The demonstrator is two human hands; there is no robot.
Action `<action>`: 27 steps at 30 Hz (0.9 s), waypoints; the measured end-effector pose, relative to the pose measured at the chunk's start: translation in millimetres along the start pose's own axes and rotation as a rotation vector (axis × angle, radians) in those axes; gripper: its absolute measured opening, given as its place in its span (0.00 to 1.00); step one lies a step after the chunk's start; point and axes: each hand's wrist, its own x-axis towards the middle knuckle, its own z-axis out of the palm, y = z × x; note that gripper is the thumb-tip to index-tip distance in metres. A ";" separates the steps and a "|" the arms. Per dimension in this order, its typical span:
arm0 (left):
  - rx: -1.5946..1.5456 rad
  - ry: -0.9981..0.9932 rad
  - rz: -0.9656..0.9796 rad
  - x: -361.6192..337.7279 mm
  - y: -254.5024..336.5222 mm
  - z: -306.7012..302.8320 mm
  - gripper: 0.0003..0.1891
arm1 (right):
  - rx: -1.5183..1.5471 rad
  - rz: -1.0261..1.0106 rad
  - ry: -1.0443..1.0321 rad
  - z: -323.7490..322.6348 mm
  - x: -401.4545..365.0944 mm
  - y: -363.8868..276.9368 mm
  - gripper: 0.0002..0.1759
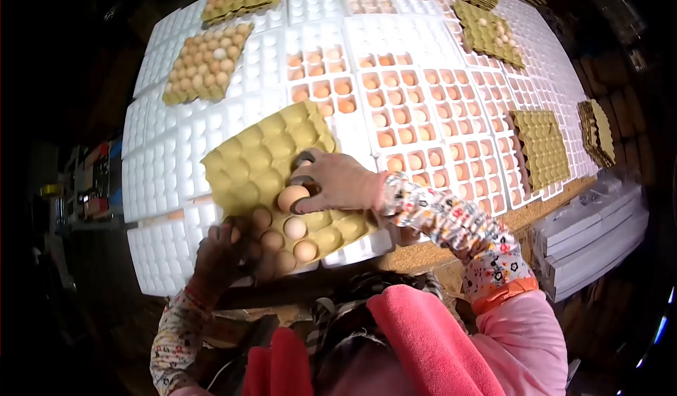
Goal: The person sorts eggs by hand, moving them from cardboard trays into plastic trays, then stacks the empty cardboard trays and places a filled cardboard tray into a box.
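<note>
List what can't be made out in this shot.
All head view:
- Left hand: shadow and blur hide its grip.
- Right hand: its back hides the palm.
- Far-left egg tray: far end cut off by top edge.
- Eggs: any hairline cracks too small to tell.

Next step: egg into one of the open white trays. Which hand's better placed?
Right hand, I'd say: its fingers are on an egg, and it's nearer the open white trays. Left hand is farther away, at the pulp tray's near-left side.
</note>
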 end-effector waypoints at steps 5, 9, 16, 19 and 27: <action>-1.022 0.164 -0.496 24.6 -1.8 -31.6 0.28 | 1.266 0.479 0.342 -69.4 -145.8 142.5 0.22; -0.603 0.281 0.145 197.4 63.9 -63.7 0.27 | 0.758 0.584 0.807 -138.2 -180.1 301.0 0.20; 0.029 -0.084 0.227 586.4 202.5 -80.8 0.37 | -0.395 0.688 0.397 -250.4 -85.4 403.6 0.32; 0.237 -0.317 0.298 663.4 211.3 -76.8 0.38 | -0.349 0.675 0.279 -281.8 -69.1 445.9 0.32; -0.588 0.516 -0.018 755.5 258.5 6.4 0.18 | 0.286 0.257 0.980 -279.9 -38.7 530.8 0.19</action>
